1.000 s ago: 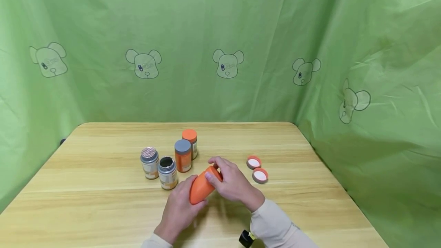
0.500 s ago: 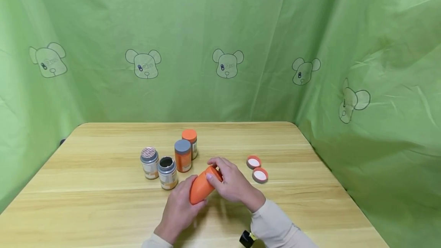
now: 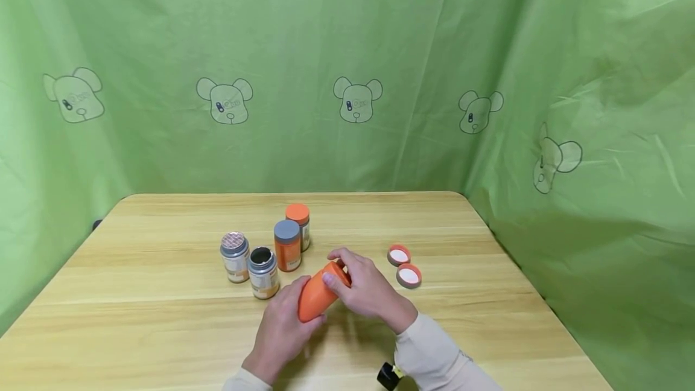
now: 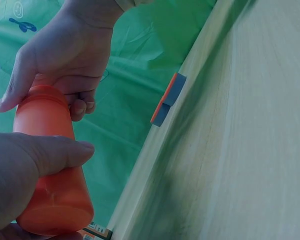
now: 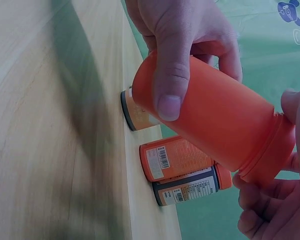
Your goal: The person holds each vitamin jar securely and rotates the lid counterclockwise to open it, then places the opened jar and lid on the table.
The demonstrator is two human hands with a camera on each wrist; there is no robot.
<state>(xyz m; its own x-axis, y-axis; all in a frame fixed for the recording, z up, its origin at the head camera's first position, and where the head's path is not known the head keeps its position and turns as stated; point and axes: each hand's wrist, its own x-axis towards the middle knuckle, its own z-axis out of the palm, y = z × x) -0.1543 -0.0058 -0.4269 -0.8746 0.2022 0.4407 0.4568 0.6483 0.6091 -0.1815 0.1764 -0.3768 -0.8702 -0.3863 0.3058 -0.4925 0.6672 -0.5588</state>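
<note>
An all-orange plastic bottle [image 3: 315,299] is held tilted over the table, its capped end pointing up and to the right in the head view. My left hand [image 3: 282,329] wraps round its body, thumb on one side, as the left wrist view shows. The right hand [image 3: 366,287] has its thumb and fingers curled about the orange cap [image 5: 270,155]. In the right wrist view a thin line shows between cap and body. Just left of the hands stands an uncapped grey jar [image 3: 263,276] with a dark opening.
Beside the uncapped jar is another grey jar [image 3: 236,261] with a patterned foil top. Behind them stand an orange jar with grey lid [image 3: 288,249] and a grey jar with orange lid [image 3: 298,216]. Two loose caps [image 3: 399,254] lie inside-up on the table [image 3: 136,330], right of the hands.
</note>
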